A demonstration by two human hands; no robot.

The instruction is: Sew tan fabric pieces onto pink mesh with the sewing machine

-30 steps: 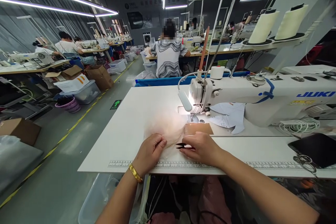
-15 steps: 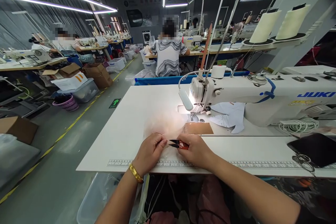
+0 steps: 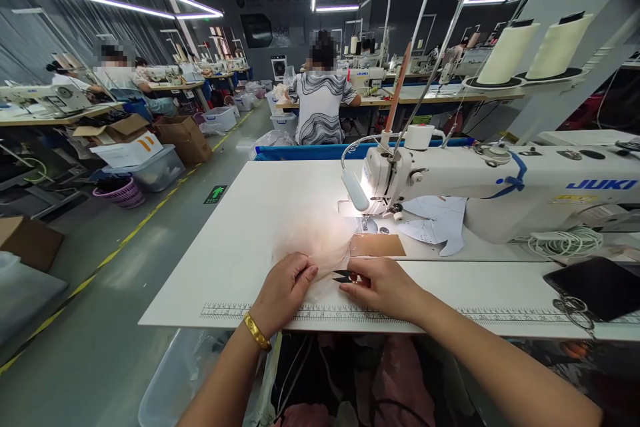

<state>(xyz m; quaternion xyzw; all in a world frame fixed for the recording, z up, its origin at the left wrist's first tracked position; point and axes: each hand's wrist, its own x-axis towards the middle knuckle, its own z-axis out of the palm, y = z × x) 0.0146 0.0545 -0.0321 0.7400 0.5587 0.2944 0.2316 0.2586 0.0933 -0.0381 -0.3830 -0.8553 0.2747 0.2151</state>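
A fluffy, pale pink piece of furry material [image 3: 313,230] lies on the white sewing table [image 3: 225,247], left of the needle area. My left hand [image 3: 290,283] pinches its near edge between thumb and fingers. Just right of that, my right hand [image 3: 377,288] is closed around small thread snips [image 3: 343,276]. Their dark blades stand apart and point left toward the material; whether they touch it I cannot tell. The sewing machine [image 3: 390,177] has its lamp lit behind my hands. A brown card-like piece [image 3: 377,245] lies beyond my right hand.
Paper patterns [image 3: 437,223] lie under the machine arm. A black phone [image 3: 595,287] with a key ring is at the right. Along the front edge runs a printed ruler [image 3: 240,312]; below it stands a clear plastic bin [image 3: 170,373]. A co-worker [image 3: 323,100] sits ahead.
My right hand has drawn slightly right with the snips, leaving a wider gap to my left hand. My left hand keeps its pinch on the furry material.
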